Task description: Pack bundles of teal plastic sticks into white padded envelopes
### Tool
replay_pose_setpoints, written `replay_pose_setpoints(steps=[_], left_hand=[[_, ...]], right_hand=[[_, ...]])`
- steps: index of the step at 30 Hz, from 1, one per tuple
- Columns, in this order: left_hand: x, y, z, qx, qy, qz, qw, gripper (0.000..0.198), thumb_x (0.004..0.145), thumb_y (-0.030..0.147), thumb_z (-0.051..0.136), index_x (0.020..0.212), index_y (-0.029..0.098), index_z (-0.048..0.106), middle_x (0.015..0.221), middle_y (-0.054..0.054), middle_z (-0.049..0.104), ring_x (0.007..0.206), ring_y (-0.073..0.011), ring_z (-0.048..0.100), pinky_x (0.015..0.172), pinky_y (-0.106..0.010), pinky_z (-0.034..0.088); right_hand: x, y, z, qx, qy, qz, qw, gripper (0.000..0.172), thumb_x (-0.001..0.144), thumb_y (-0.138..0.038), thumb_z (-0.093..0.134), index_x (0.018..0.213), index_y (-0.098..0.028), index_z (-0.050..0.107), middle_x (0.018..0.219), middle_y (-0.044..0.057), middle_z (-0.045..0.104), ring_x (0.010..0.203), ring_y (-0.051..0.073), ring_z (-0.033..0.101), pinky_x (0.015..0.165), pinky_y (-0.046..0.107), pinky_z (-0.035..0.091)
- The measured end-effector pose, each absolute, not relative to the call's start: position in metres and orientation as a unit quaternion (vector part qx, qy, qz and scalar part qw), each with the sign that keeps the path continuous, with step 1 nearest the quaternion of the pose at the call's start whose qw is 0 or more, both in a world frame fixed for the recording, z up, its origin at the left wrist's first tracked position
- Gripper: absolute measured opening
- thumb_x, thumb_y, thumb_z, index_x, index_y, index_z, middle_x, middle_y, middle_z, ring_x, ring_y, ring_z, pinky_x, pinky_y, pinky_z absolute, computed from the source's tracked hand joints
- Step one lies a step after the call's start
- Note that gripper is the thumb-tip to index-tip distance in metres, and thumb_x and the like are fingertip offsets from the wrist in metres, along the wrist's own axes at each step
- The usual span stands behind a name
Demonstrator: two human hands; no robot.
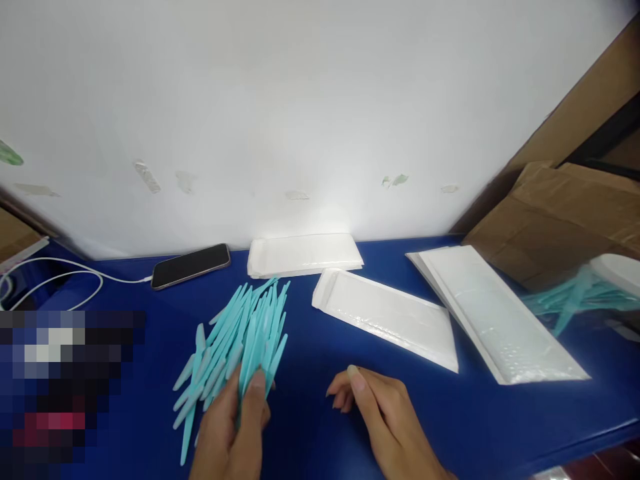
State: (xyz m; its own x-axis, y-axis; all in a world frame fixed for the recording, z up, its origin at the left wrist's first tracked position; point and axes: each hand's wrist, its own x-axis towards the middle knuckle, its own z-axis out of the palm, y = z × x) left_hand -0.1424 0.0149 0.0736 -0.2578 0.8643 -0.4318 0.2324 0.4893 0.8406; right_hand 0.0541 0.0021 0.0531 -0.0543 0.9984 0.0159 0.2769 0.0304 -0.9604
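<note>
My left hand (240, 420) is closed around several slim turquoise plastic sticks (263, 327) with flat, blade-like ends. Under and beside that hand, more of the same turquoise sticks (193, 387) lie in a loose pile on the blue tabletop (310, 440). To the right, my right hand (375, 407) hovers low over the table. Its fingers are curled in with the thumb against the index finger, and nothing shows in them. Nearest to it, beyond the fingers, a white padded envelope (390, 317) lies flat.
Another white envelope stack (305, 253) rests by the wall, and more padded envelopes (500, 313) overlap at the right. A phone (190, 267) with a white cable lies back left. A clear bag of turquoise sticks (580, 297) sits beside brown paper packaging (565, 220).
</note>
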Motion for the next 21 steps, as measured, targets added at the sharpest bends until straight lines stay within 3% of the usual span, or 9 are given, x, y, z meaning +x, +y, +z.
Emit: replay_pose_setpoints(steps=[3,6,9,14,18,21], left_hand=[[-0.148,0.039,0.086,0.485,0.784,0.222,0.318,0.072,0.084,0.074,0.048,0.126,0.016,0.060,0.105,-0.013,0.072,0.096,-0.0343,0.069,0.078,-0.040,0.055],[-0.144,0.057,0.088,0.535,0.807,0.117,0.221,0.079,0.088,0.073,0.042,0.135,0.011,0.053,0.100,-0.016,0.073,0.102,-0.0401,0.066,0.082,-0.045,0.052],[-0.133,0.064,0.086,0.578,0.795,0.034,0.181,0.070,0.094,0.064,0.037,0.135,0.008,0.050,0.088,-0.015,0.073,0.091,-0.0383,0.069,0.075,-0.043,0.050],[-0.119,0.064,0.086,0.627,0.772,-0.026,0.097,0.045,0.101,0.042,0.034,0.126,0.009,0.053,0.086,-0.015,0.073,0.079,-0.0325,0.071,0.064,-0.036,0.046],[-0.119,0.068,0.089,0.630,0.773,-0.039,0.068,0.043,0.101,0.040,0.036,0.125,0.008,0.051,0.087,-0.016,0.071,0.078,-0.0316,0.070,0.061,-0.034,0.043],[-0.120,0.075,0.090,0.621,0.777,-0.054,0.090,0.037,0.100,0.041,0.035,0.110,0.012,0.056,0.085,-0.014,0.070,0.077,-0.0314,0.069,0.059,-0.034,0.040]], right_hand=[[0.055,0.002,0.055,-0.545,-0.591,0.431,0.410,0.046,0.106,-0.043,0.036,0.088,-0.022,0.072,0.078,0.001,0.069,0.074,0.015,0.066,0.071,0.024,0.048],[0.056,0.000,0.055,-0.546,-0.595,0.428,0.407,0.046,0.106,-0.044,0.035,0.087,-0.023,0.071,0.078,0.001,0.069,0.074,0.016,0.066,0.071,0.025,0.048],[0.057,-0.001,0.052,-0.548,-0.604,0.414,0.405,0.044,0.106,-0.043,0.036,0.087,-0.024,0.070,0.077,0.000,0.068,0.074,0.016,0.066,0.071,0.026,0.046],[0.056,-0.001,0.051,-0.543,-0.615,0.397,0.411,0.042,0.105,-0.040,0.036,0.087,-0.024,0.070,0.075,0.000,0.068,0.073,0.016,0.066,0.070,0.027,0.046],[0.057,-0.001,0.049,-0.534,-0.623,0.388,0.420,0.040,0.105,-0.038,0.037,0.087,-0.025,0.070,0.074,-0.001,0.067,0.070,0.015,0.065,0.069,0.027,0.046],[0.058,-0.002,0.047,-0.529,-0.633,0.384,0.415,0.037,0.105,-0.036,0.039,0.088,-0.025,0.070,0.076,-0.002,0.069,0.071,0.015,0.066,0.070,0.027,0.047]])
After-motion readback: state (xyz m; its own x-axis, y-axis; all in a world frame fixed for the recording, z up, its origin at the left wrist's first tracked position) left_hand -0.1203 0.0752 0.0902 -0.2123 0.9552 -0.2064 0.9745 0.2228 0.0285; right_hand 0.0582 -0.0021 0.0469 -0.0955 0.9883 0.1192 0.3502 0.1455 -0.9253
